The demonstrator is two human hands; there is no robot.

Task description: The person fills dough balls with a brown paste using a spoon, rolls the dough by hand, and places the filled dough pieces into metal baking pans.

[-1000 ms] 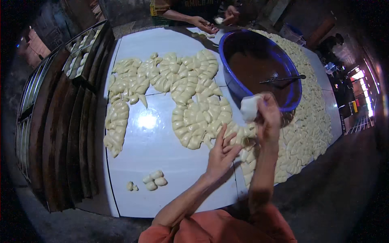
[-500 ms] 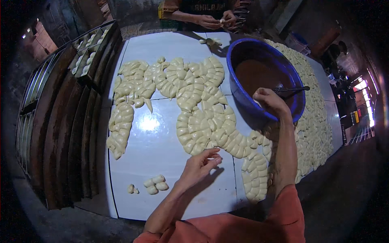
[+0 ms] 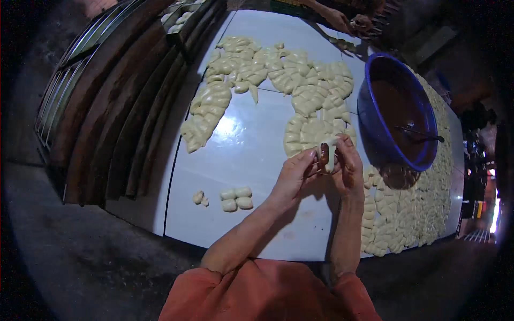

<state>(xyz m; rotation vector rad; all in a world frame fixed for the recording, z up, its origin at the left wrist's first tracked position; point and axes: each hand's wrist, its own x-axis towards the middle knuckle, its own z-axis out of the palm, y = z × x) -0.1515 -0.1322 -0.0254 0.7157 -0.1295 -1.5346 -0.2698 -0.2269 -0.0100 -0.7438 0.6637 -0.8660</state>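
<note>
Above the white table, my left hand (image 3: 301,170) and my right hand (image 3: 348,165) pinch a pale piece of dough (image 3: 331,156) between their fingers. A glossy strip of brown filling (image 3: 324,153) lies along the dough. Just beyond my hands, many flattened dough pieces (image 3: 310,101) lie joined in a wide patch. A deep blue basin (image 3: 366,101) holding brown paste (image 3: 395,109) stands to the right, and a dark spoon (image 3: 423,135) rests in the paste. Nearer on the left sit several small rolled dough pieces (image 3: 236,198) beside dough scraps (image 3: 199,198).
Long dark trays (image 3: 110,107) are stacked along the table's left side, with an open tray of dough pieces (image 3: 179,18) on top. Flattened dough (image 3: 412,208) also covers the table's right end. Across the white table (image 3: 214,171), another person's hands (image 3: 360,24) are at work.
My right hand has come back from the basin and met my left. Together they now hold dough with brown filling on it. The view has turned, so the table appears shifted.
</note>
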